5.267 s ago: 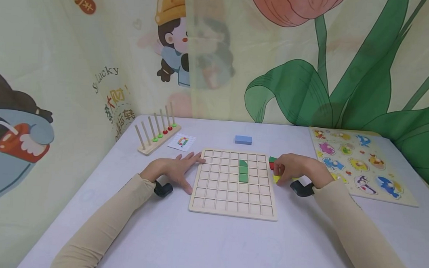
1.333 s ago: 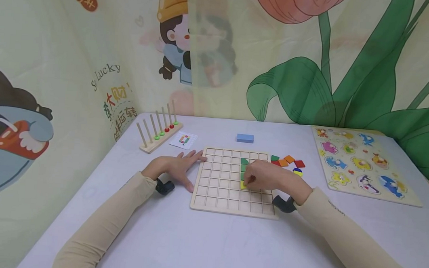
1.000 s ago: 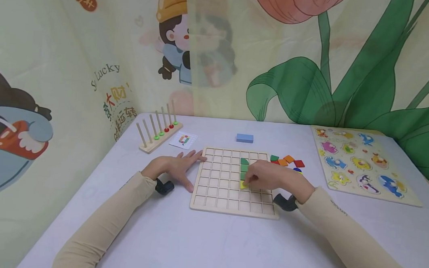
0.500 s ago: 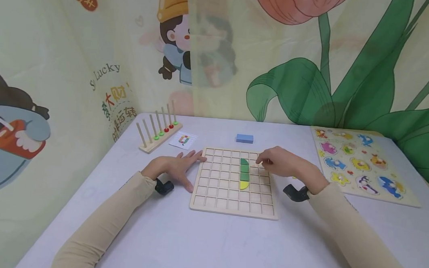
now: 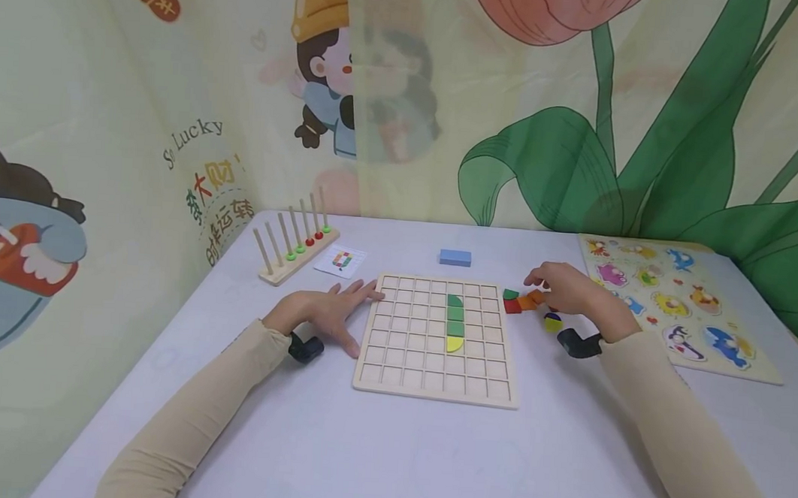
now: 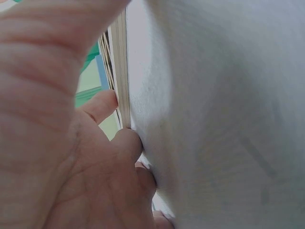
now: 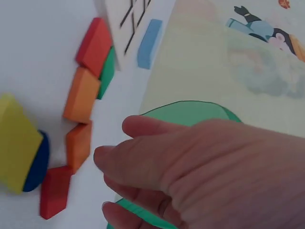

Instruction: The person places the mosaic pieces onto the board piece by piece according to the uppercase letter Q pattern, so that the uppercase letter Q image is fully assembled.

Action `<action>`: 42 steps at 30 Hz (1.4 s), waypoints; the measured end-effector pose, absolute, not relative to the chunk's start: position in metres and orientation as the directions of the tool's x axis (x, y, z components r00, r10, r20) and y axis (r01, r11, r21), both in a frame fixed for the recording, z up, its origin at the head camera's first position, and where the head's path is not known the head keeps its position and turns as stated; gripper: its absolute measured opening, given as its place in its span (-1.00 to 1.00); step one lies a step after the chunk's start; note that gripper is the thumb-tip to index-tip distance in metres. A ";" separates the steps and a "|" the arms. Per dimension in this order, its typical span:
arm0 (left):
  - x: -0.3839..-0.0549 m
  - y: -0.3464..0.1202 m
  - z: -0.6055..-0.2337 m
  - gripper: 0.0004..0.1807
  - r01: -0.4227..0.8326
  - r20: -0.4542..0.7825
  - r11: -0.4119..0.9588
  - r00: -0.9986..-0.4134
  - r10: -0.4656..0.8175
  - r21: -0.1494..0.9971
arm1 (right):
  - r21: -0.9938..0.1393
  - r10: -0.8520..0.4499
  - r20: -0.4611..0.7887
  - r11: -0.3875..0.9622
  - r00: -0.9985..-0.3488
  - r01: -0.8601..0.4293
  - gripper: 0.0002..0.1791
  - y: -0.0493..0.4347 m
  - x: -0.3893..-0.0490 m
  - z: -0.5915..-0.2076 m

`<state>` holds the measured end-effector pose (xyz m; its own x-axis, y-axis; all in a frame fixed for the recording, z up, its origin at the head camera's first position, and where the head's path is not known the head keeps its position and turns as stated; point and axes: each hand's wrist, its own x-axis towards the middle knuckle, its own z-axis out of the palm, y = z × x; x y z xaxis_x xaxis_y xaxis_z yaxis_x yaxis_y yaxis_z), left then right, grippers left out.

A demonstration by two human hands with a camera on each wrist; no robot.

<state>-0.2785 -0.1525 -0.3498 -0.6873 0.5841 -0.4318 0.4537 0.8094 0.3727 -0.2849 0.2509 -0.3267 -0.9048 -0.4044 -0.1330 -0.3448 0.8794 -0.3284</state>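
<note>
My left hand (image 5: 331,317) lies with spread fingers at the left edge of the wooden grid board (image 5: 393,361); in the left wrist view a fingertip touches the board's side (image 6: 123,71). Set in one column of the grid are a green rounded piece (image 5: 454,301), two green squares (image 5: 455,321) and a yellow rounded piece (image 5: 455,344). Right of the board, my right hand (image 5: 573,290) hovers over loose tiles, fingers loosely bent around nothing. Beneath it are red (image 7: 94,44), green (image 7: 107,74), orange (image 7: 82,95), yellow (image 7: 16,143) and blue (image 7: 37,164) pieces.
Behind the board lies a blue block (image 5: 455,258). A pattern card (image 5: 341,261) and a peg stand (image 5: 300,257) with green and red rings are at the back left. An animal puzzle board (image 5: 690,309) lies on the right, close to my right forearm.
The yellow rounded piece now sits below the green squares, where my right hand pressed it. That hand has since moved right, back over the loose tiles. My left hand stays put.
</note>
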 end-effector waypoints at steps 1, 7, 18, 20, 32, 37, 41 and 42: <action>-0.279 -0.153 -0.350 0.23 0.453 -0.431 0.809 -0.687 0.585 0.374 | -0.327 -0.397 -0.147 0.884 -0.906 -0.334 -0.63 0.253 -0.285 -0.328; -0.282 -0.154 -0.353 0.22 0.453 -0.436 0.810 -0.685 0.584 0.374 | -0.356 -0.393 -0.152 0.878 -0.907 -0.321 -0.59 0.257 -0.288 -0.336; -0.284 -0.154 -0.355 0.24 0.457 -0.435 0.807 -0.682 0.588 0.375 | -0.337 -0.389 -0.192 0.888 -0.901 -0.312 -0.65 0.261 -0.288 -0.335; -0.284 -0.155 -0.355 0.24 0.458 -0.436 0.807 -0.681 0.588 0.373 | -0.329 -0.387 -0.192 0.891 -0.902 -0.312 -0.67 0.262 -0.289 -0.336; -0.283 -0.153 -0.355 0.24 0.451 -0.435 0.813 -0.689 0.580 0.369 | -0.300 -0.338 -0.171 0.913 -0.925 -0.278 -0.59 0.262 -0.290 -0.331; -0.283 -0.153 -0.356 0.24 0.452 -0.438 0.815 -0.689 0.577 0.362 | -0.315 -0.338 -0.138 0.906 -0.931 -0.282 -0.60 0.257 -0.290 -0.327; -0.284 -0.153 -0.357 0.23 0.450 -0.436 0.816 -0.692 0.576 0.363 | -0.339 -0.323 -0.131 0.903 -0.937 -0.264 -0.59 0.250 -0.288 -0.326; -0.284 -0.153 -0.357 0.23 0.451 -0.436 0.815 -0.691 0.576 0.363 | -0.342 -0.323 -0.128 0.902 -0.938 -0.263 -0.60 0.249 -0.288 -0.327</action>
